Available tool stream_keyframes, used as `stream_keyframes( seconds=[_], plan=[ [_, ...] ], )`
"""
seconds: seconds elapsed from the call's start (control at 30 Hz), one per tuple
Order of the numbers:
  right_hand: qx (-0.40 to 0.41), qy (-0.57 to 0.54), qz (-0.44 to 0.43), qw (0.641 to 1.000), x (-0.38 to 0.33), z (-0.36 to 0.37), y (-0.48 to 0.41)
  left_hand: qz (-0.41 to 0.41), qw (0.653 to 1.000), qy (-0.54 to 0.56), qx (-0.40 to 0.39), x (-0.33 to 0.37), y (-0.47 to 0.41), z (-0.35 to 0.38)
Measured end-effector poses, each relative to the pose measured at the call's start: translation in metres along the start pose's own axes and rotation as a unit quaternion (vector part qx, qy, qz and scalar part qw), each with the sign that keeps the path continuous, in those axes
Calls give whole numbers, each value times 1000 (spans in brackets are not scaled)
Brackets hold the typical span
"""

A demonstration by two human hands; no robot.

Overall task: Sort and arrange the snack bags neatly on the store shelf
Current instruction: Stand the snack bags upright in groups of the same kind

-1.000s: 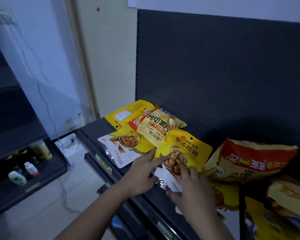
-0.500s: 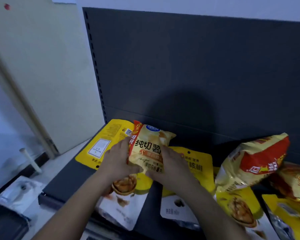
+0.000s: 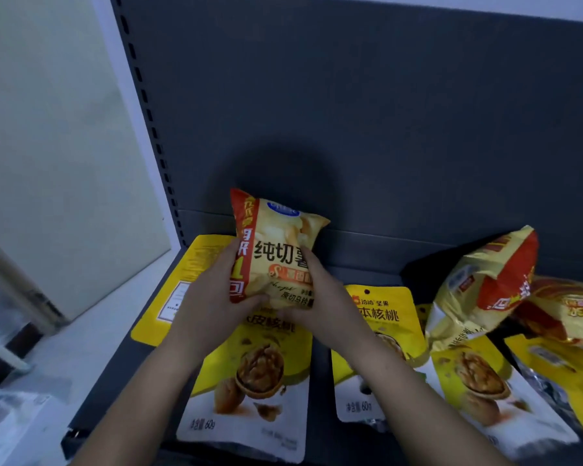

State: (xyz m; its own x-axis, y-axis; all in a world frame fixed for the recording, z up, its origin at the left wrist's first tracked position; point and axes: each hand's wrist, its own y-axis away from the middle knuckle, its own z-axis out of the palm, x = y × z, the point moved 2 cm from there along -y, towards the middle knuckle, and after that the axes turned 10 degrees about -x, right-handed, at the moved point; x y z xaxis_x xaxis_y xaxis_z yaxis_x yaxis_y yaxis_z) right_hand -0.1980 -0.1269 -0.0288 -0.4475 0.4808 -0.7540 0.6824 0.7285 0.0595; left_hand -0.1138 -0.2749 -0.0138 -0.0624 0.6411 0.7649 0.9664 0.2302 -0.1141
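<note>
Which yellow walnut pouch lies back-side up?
The yellow walnut pouch at far left, partly under the left hand: it shows a white label panel, while the other pouches show walnut pictures.

One camera on my head looks forward and steeply down, close over the shelf (image 3: 320,375). My hands (image 3: 212,307) and forearms enter from the bottom edge; the dark back panel (image 3: 384,112) fills the upper frame.
</note>
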Motion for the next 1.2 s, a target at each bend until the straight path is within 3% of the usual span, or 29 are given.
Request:
stream_keyframes(
  seconds=[0.17,0.43,0.83,1.2],
  plan=[
    [72,-56,-59,994,-24,-39,24,73,995,-18,63,51,3,-12],
    [168,37,-29,985,-13,-143,122,165,984,61,18,155,-5,46],
    [293,82,150,941,132,-281,371,273,936,138,-175,347,24,292],
    [322,81,245,911,263,-345,516,257,909,128,-302,442,47,480]
  ],
)
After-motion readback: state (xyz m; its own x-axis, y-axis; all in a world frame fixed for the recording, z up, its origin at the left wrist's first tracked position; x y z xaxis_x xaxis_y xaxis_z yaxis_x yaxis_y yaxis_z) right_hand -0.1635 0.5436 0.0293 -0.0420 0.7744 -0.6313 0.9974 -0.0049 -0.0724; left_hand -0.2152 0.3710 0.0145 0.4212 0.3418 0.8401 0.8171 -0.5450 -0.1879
